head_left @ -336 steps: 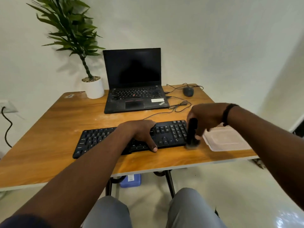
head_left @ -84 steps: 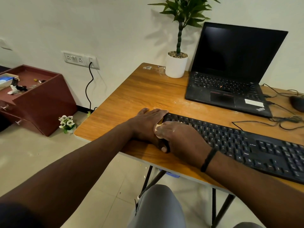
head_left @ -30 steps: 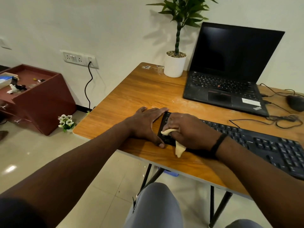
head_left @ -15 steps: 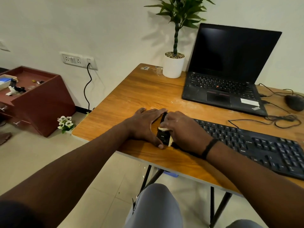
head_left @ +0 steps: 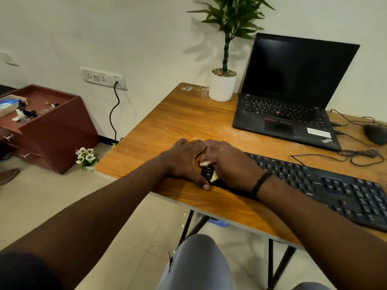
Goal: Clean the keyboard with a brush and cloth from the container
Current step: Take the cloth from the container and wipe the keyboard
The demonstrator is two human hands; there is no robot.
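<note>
At near-left corner of wooden desk (head_left: 167, 122): black keyboard (head_left: 326, 185) lies along front edge, running toward 4 o'clock. Left hand (head_left: 184, 160) flat on desk at keyboard's left end, fingers straight, thumb touching keyboard's front corner. Right hand (head_left: 228, 164) curled over leftmost keys, clamping pale cloth (head_left: 212, 176); cloth shows beside Ctrl key and at fingertips. Black band on right wrist. Laptop (head_left: 293, 97), lid open, at 1 o'clock from hands; potted plant (head_left: 223, 84) at 12 o'clock; mouse (head_left: 376, 133) at 2 o'clock, cables beside it
</note>
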